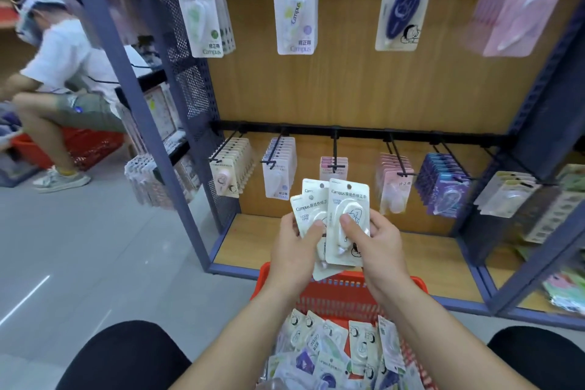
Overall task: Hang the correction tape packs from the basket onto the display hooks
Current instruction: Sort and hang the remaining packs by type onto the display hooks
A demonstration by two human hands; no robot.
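Several cream-white correction tape packs, fanned and upright, are held above the red basket, which contains a loose heap of further packs. Black display hooks behind carry hanging rows.

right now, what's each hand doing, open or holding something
Left hand: grips a fanned stack of cream correction tape packs.
Right hand: pinches the front pack.

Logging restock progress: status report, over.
Left hand, right hand gripping fanned cream packs over red basket. Not yet hung. Hooks ahead, nothing blocking.
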